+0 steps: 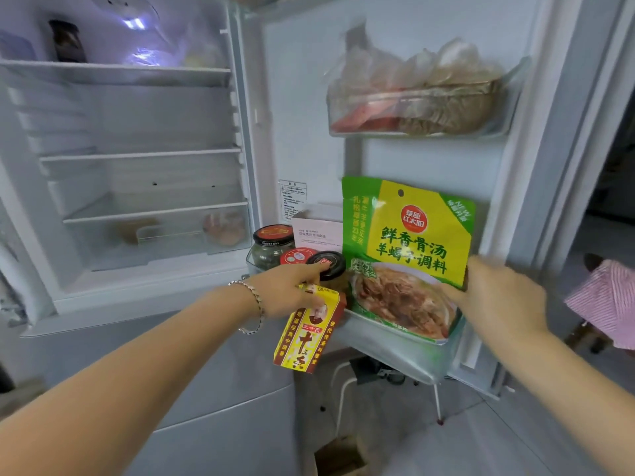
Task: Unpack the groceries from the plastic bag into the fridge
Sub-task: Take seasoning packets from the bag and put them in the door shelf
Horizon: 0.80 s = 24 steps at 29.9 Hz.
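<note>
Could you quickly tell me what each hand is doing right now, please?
Left hand: holding the small red-and-yellow cardboard spice box by its top.
Right hand: blurred, on the green-and-yellow plastic seasoning pouch; grip cannot be told.

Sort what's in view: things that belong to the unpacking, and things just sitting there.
Job: spice box in left hand; pouch in right hand; lower door bin.
Just there: jars; white box; bagged food in upper bin; dark jar on top shelf.
</note>
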Tool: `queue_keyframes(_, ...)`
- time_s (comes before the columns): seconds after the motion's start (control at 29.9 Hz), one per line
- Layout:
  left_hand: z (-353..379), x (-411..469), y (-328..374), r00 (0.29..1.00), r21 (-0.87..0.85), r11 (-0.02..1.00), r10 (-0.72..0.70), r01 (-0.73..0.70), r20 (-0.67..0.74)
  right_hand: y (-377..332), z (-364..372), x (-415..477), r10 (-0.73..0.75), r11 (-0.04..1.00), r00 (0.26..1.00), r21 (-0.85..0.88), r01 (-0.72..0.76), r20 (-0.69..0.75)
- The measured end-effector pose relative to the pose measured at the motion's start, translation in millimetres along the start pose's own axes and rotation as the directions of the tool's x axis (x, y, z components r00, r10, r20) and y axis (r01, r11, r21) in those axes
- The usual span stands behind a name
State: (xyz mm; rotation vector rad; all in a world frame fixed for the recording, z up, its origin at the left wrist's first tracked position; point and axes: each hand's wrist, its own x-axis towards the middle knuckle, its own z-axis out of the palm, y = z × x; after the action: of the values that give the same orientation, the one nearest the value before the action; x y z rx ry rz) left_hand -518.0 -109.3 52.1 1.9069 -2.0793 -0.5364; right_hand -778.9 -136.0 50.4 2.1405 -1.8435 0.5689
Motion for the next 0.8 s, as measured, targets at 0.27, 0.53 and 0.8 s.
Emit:
queue_keyframes(0.27,8.6,17.9,22.7,0.993,-0.077,0.991,0.105,-0.108,-0.046,-1.9,-29.6,-2.8,-0.291,0.840,0.949,0.507,0.193,0.121)
queue_keyframes(0.53,26.0,36.4,53.0,0.893,-0.076,0.934,0.306,-0.348,-0.329,-16.7,3.7,45.3,-0.523,0.653,0.852,0.661,0.369,0.042)
queue_keyframes(0.8,85.7,56.7,35.9,0.961,0.359,0.919,0.230,-0.162,-0.155,31.4,0.8,70.2,-0.485,0.702,0.874,0.604,0.378,0.016)
